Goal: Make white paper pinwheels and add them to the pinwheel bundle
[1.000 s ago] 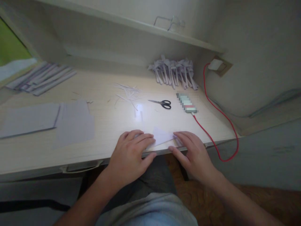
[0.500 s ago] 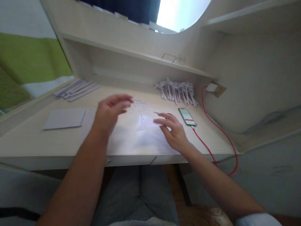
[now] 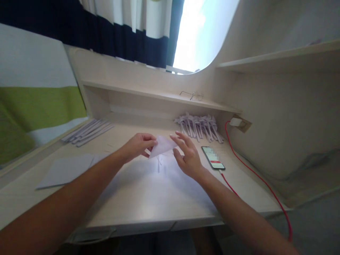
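Observation:
A small sheet of white paper [image 3: 162, 145] is raised over the middle of the desk, with one corner pointing down. My left hand [image 3: 140, 147] pinches its left edge between thumb and fingers. Just at the paper's right side is my right hand [image 3: 187, 154], its fingers apart and the thumb near the paper's edge; I see no grip on it. Thin white strips [image 3: 158, 164] lie on the desk beneath the paper, partly hidden by it.
A stack of white paper [image 3: 66, 169] lies at left, with long folded paper strips [image 3: 89, 131] behind it. Folded paper stems [image 3: 199, 125] are heaped at back right. A phone [image 3: 213, 157] with a red cable [image 3: 255, 168] lies right; glasses [image 3: 195, 95] rest on the shelf.
The paper that lay flat on the desk is now lifted, with my left hand holding it. The camera view has tilted upward, showing more of the curtain and window.

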`<action>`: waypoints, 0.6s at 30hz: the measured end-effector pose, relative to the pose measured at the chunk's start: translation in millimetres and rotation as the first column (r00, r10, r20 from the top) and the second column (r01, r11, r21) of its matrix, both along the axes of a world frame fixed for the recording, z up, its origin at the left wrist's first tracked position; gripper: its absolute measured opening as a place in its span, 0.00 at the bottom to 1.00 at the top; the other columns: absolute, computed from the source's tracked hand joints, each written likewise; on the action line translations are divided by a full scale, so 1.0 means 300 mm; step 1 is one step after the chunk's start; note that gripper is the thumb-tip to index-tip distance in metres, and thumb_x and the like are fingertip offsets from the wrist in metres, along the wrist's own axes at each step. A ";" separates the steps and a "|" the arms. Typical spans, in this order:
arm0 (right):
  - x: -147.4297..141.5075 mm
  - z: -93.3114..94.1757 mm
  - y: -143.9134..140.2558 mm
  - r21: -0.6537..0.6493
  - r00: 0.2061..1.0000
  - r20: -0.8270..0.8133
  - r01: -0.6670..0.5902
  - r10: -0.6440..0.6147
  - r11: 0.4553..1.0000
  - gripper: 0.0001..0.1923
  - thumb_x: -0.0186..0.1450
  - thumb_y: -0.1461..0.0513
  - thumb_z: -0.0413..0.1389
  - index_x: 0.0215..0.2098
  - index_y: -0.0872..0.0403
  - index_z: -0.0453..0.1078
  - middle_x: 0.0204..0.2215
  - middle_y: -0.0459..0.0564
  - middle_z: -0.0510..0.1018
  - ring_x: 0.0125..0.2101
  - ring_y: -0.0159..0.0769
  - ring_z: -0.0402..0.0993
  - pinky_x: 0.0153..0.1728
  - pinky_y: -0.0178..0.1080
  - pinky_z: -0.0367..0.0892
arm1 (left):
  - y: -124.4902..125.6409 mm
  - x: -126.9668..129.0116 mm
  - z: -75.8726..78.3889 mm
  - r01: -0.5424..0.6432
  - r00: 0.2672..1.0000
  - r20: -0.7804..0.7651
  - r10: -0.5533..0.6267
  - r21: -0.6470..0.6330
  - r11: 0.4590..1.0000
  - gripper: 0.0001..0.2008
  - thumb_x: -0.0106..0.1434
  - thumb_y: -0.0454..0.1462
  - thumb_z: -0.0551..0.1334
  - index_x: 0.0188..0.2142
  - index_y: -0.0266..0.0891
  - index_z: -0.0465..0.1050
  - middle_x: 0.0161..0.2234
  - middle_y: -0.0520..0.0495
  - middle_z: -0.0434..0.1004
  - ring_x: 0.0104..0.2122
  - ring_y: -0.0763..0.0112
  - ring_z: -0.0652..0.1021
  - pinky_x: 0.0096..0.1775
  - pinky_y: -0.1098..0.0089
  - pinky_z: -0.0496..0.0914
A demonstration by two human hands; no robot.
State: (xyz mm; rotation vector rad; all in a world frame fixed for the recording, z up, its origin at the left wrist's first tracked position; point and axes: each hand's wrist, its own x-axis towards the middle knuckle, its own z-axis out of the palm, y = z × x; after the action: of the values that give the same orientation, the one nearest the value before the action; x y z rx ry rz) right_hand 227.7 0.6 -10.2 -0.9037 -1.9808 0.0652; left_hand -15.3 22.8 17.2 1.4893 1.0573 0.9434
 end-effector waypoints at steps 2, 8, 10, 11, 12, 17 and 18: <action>-0.014 -0.002 0.032 -0.256 0.960 -0.279 -0.046 -0.028 0.966 0.33 0.64 0.65 0.59 0.67 0.46 0.63 0.62 0.56 0.72 0.53 0.43 0.76 0.54 0.52 0.72 | 0.009 0.004 -0.007 -0.086 0.996 -0.008 0.087 0.064 0.994 0.14 0.53 0.45 0.70 0.31 0.36 0.78 0.26 0.49 0.77 0.26 0.69 0.76 0.26 0.71 0.73; -0.048 0.012 0.096 -0.619 0.852 -0.522 -0.346 -0.040 0.705 0.17 0.59 0.53 0.65 0.42 0.55 0.76 0.27 0.48 0.81 0.24 0.37 0.80 0.26 0.38 0.76 | -0.004 0.017 -0.029 -0.080 0.997 0.012 0.079 0.127 0.989 0.17 0.57 0.49 0.69 0.33 0.36 0.80 0.29 0.47 0.79 0.28 0.69 0.76 0.28 0.72 0.72; -0.047 0.016 0.100 -0.638 0.829 -0.558 -0.396 -0.042 0.660 0.15 0.59 0.54 0.65 0.38 0.55 0.76 0.25 0.46 0.81 0.23 0.34 0.80 0.27 0.36 0.76 | -0.008 0.013 -0.030 -0.038 0.999 0.027 0.036 0.088 0.995 0.21 0.61 0.52 0.64 0.36 0.35 0.80 0.32 0.45 0.80 0.30 0.65 0.79 0.28 0.70 0.74; -0.045 0.017 0.100 -0.645 0.819 -0.572 -0.415 -0.046 0.641 0.14 0.59 0.54 0.65 0.38 0.55 0.76 0.25 0.46 0.81 0.23 0.33 0.80 0.27 0.35 0.76 | -0.007 0.009 -0.031 -0.016 0.999 0.036 0.014 0.067 0.998 0.23 0.64 0.53 0.60 0.37 0.35 0.80 0.32 0.43 0.80 0.31 0.63 0.79 0.29 0.68 0.75; -0.042 0.017 0.101 -0.654 0.812 -0.582 -0.433 -0.047 0.620 0.13 0.59 0.55 0.65 0.38 0.55 0.75 0.25 0.45 0.81 0.23 0.32 0.80 0.26 0.34 0.74 | -0.004 0.005 -0.032 0.004 0.999 0.043 -0.006 0.049 0.999 0.23 0.65 0.53 0.58 0.37 0.35 0.80 0.32 0.43 0.81 0.31 0.62 0.80 0.29 0.66 0.76; -0.026 0.001 0.114 -0.706 0.807 -0.590 -0.497 -0.030 0.505 0.11 0.58 0.59 0.60 0.38 0.55 0.75 0.20 0.43 0.77 0.19 0.33 0.77 0.22 0.33 0.70 | 0.025 -0.006 -0.059 0.069 0.998 -0.006 -0.069 0.063 0.996 0.13 0.58 0.44 0.65 0.36 0.36 0.79 0.31 0.46 0.80 0.30 0.65 0.79 0.31 0.68 0.75; -0.027 -0.004 0.117 -0.711 0.809 -0.587 -0.502 -0.024 0.493 0.10 0.58 0.59 0.60 0.37 0.55 0.75 0.20 0.43 0.77 0.20 0.33 0.77 0.22 0.34 0.71 | 0.029 -0.002 -0.067 0.076 0.997 -0.035 -0.073 0.082 0.994 0.12 0.57 0.43 0.66 0.36 0.37 0.79 0.31 0.47 0.79 0.29 0.66 0.78 0.30 0.69 0.73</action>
State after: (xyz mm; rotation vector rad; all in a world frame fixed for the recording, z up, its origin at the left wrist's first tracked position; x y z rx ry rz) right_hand 219.6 35.6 -11.4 -1.0040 -1.4425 1.4499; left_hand -16.0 31.4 -2.8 1.6065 0.9888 0.9236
